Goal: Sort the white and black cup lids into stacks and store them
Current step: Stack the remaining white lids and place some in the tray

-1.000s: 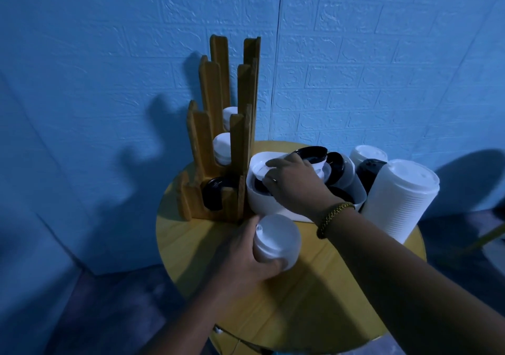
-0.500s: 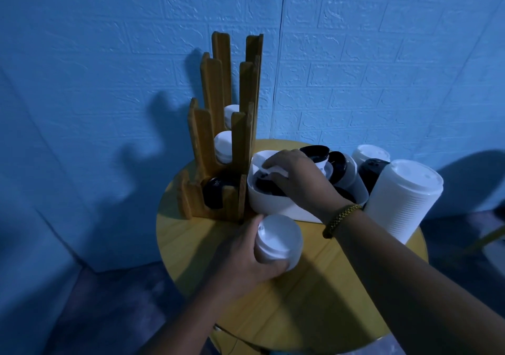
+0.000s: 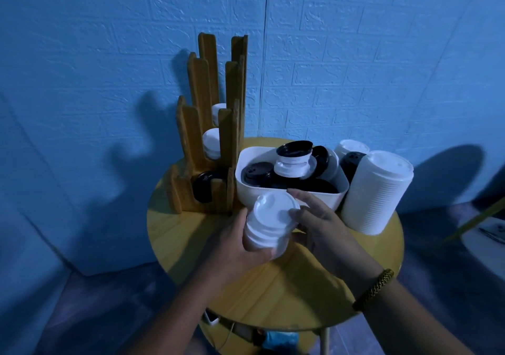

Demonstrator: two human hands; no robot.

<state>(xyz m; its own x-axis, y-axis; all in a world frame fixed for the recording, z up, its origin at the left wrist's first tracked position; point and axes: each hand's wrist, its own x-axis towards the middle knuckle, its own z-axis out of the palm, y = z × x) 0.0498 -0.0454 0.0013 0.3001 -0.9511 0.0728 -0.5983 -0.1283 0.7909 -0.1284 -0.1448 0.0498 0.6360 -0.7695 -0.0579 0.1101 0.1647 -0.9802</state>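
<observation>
My left hand (image 3: 232, 242) grips a short stack of white lids (image 3: 269, 225) above the round wooden table (image 3: 185, 234). My right hand (image 3: 319, 226) touches the stack's top lid and right side with its fingertips. Behind them a white tub (image 3: 287, 195) holds a jumble of black lids (image 3: 258, 171) and a few white lids (image 3: 291, 165). The stepped wooden rack (image 3: 207, 125) at the left holds white lids (image 3: 211, 143) in its upper slots and black lids (image 3: 203, 186) in the lowest slot.
A tall stack of white lids (image 3: 377, 191) leans at the table's right. Behind it stand a black stack (image 3: 352, 163) and another white stack (image 3: 351, 147). The blue brick-pattern wall is close behind the table. Cables hang under the table's front edge.
My right hand came out of the tub with a white lid and set it onto the stack in my left hand. The stack rose and tilted.
</observation>
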